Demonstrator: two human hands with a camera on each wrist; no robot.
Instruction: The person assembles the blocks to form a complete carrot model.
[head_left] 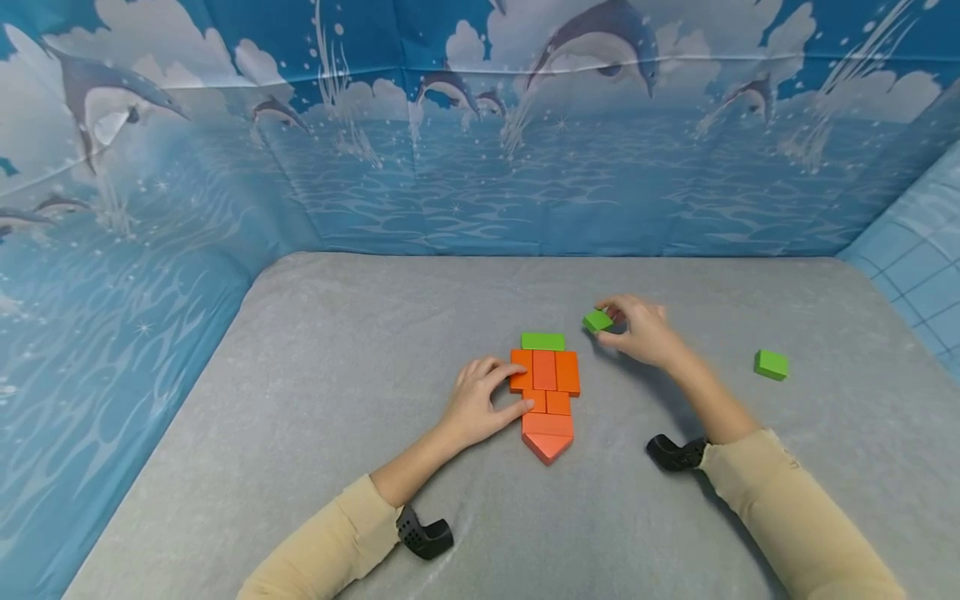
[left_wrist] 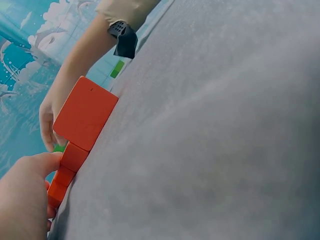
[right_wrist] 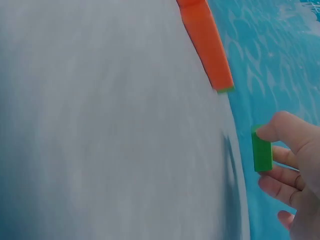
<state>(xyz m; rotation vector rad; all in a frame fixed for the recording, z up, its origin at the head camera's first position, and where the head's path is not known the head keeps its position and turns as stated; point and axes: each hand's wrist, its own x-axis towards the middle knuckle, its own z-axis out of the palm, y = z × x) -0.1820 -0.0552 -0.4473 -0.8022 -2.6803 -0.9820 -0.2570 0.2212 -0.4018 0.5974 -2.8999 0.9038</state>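
Observation:
Orange blocks [head_left: 543, 371] lie fitted together on the grey cloth, with a pointed block [head_left: 547, 447] at the near end and a green block [head_left: 543, 342] across the far end. My left hand [head_left: 472, 402] rests along the left side of this shape, index fingertip on the wide upper part and thumb by the narrower middle. Its thumb touches the orange side in the left wrist view. Up and to the right, my right hand [head_left: 643, 335] pinches another green block [head_left: 597, 320] between thumb and fingers, raised over the cloth with a shadow below.
One more green block [head_left: 771, 365] lies by itself to the right. The grey cloth surface [head_left: 360, 350] ends at a blue curtain [head_left: 480, 183] printed with dolphins, behind and at the left. Black wrist devices [head_left: 426, 535] stick out from both sleeves close to the cloth.

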